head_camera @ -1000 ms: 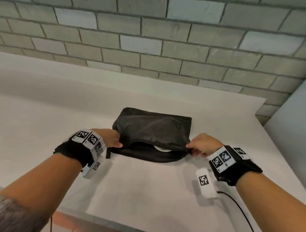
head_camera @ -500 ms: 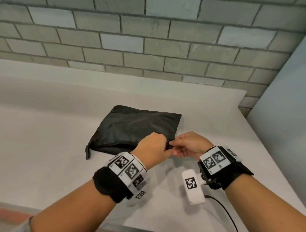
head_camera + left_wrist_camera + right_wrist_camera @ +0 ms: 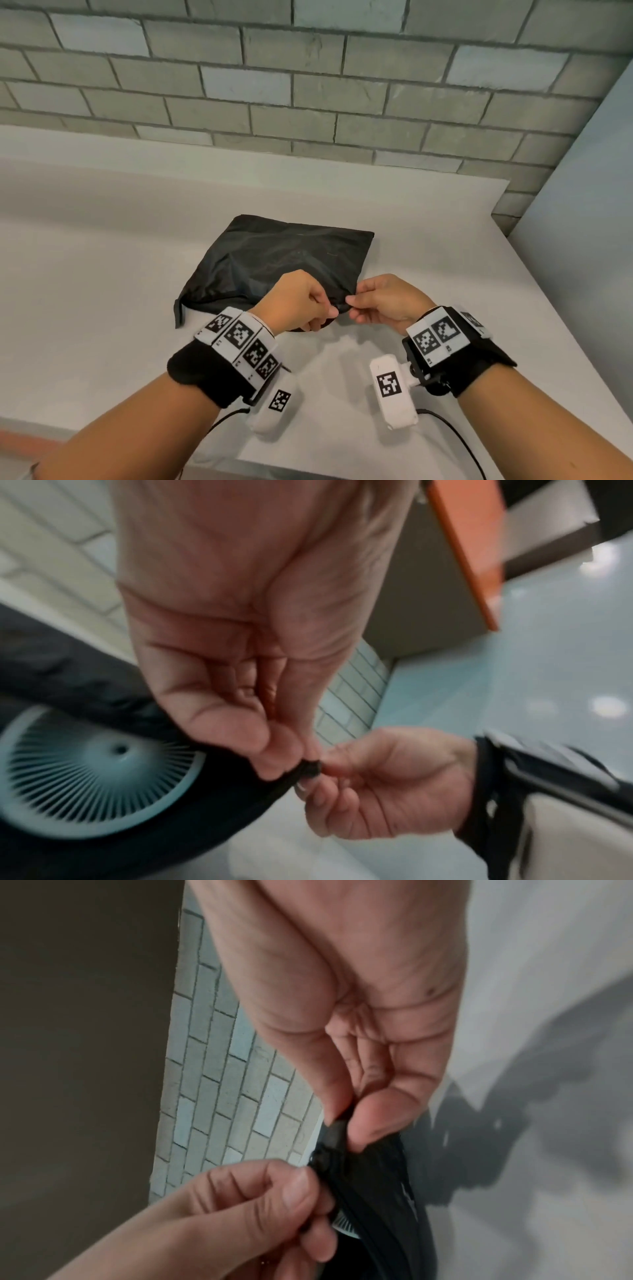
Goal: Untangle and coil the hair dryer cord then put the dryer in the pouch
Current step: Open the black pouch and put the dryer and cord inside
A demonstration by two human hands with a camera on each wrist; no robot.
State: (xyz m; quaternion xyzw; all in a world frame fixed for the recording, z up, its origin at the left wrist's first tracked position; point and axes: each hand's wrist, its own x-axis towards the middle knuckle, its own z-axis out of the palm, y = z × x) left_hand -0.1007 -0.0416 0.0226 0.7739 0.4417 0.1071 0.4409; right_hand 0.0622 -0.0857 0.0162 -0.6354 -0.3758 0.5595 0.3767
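Pouch [image 3: 274, 263] lies on the white table [image 3: 102, 308] with the dryer [image 3: 89, 772] inside, its round white grille peeking out of the mouth, while both hands meet at the near right corner — the left hand [image 3: 294, 301] pinches the small black zip pull and the right hand [image 3: 387, 301] pinches the cloth end just beside it. I think the zip goes best if the right hand holds tight and the left pulls slow and straight — keeping cloth and dryer out of the teeth. A grey brick wall [image 3: 308, 85] stands at the far side.
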